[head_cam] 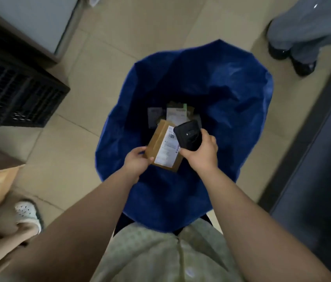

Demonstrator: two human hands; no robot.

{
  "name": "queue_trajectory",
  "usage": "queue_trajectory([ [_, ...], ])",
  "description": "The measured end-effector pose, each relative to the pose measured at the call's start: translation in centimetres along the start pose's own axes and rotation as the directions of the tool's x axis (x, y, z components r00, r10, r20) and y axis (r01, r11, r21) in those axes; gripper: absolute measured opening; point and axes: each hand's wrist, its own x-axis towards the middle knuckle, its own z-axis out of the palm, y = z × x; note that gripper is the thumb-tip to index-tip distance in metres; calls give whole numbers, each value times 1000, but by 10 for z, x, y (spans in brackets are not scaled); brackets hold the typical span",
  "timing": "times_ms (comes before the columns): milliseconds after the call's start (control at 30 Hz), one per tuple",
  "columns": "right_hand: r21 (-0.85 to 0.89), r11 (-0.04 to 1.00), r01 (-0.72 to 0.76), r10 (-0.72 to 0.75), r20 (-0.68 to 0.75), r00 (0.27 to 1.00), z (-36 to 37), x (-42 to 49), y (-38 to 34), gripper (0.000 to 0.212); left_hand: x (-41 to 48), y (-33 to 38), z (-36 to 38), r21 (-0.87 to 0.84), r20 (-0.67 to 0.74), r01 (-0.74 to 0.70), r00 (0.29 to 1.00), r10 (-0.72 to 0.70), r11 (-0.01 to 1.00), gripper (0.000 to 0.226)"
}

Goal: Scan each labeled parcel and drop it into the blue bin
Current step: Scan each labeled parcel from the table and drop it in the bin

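Standing beside a black crate far left. Gripping the near left corner of the brown parcel with the left hand, above the wide open mouth of the blue bin. Showing a white label with a barcode and maybe small print, too blurry for reading. Curling the right hand round a black scanner, covering the label's right edge. Seeing other parcels deep inside.

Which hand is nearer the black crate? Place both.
Left. The left hand grips the parcel on the side toward the black crate; the right hand, holding the scanner, is beyond the parcel, farther from it.
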Motion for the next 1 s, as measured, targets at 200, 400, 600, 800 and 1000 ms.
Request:
queue_trajectory([
  [200, 97, 968, -233, 240, -71, 968, 79, 62, 61, 82, 94, -29, 25, 445, 117, -95, 992, 47, 890, 46],
  [400, 139, 937, -321, 340, -150, 928, 140, 126, 129, 85, 199, -66, 59, 615, 172, -108, 985, 0, 781, 48],
  [600, 204, 920, -335, 378, -229, 897, 180, 173, 187, 88, 289, -86, 94, 769, 340, -294, 940, 27, 568, 49],
  [800, 346, 901, -262, 379, -337, 862, 205, 196, 222, 101, 335, -101, 105, 871, 410, -431, 902, 135, 235, 47],
  [1000, 466, 842, -274, 464, -364, 808, 225, 209, 250, 91, 347, -114, 115, 875, 470, -483, 836, 283, -27, 48],
])
